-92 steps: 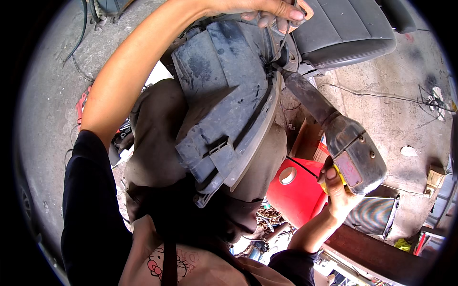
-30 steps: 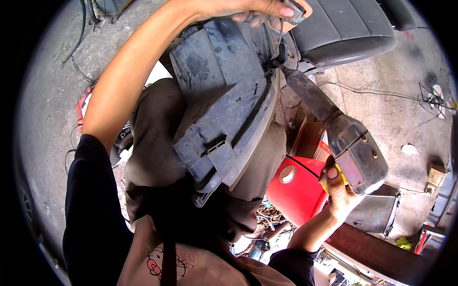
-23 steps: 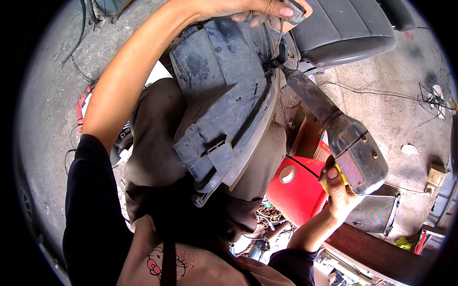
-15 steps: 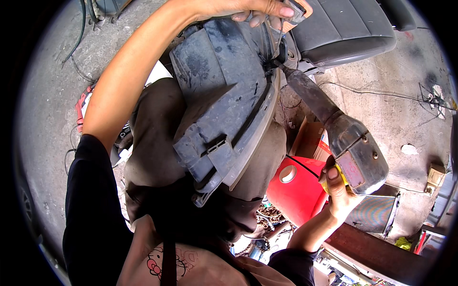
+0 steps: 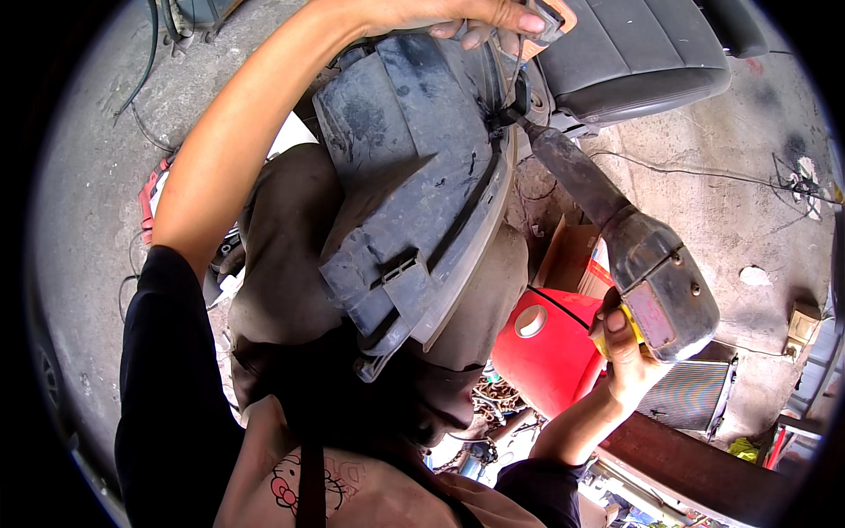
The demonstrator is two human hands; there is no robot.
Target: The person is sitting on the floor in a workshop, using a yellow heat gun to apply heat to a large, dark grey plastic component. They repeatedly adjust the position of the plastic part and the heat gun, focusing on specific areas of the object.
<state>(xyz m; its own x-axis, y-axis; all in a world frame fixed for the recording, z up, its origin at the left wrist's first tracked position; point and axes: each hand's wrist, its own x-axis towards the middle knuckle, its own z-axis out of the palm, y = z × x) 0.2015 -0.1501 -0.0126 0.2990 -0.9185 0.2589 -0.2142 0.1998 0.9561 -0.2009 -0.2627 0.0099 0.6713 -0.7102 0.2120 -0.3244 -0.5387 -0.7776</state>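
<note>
Concrete floor [image 5: 695, 211] right of grey shell [image 5: 396, 132] lying across my knees [image 5: 286, 255]. Grey seat [image 5: 634, 57] near far edge. Dark tool [image 5: 664, 273] in my right hand [image 5: 627, 359], fingers wrapped; body well apart, tip [image 5: 530, 128] at right edge. Left hand [image 5: 471, 16] at orange-edged part [image 5: 565, 18]; can't tell if pinching.

The head view comes from the left of two side-by-side fisheye cameras worn on the person's head, looking steeply down past the beige apron [image 5: 387, 493] at the bottom edge. It sits near the work: the lap in brown trousers [image 5: 282, 273] and the gray plastic housing [image 5: 405, 150] fill the centre, the left fingers [image 5: 515, 18] reaching the top edge. The concrete floor [image 5: 704, 202] lies farther off, at both sides. Straight edges bow toward the dark round rim.
</note>
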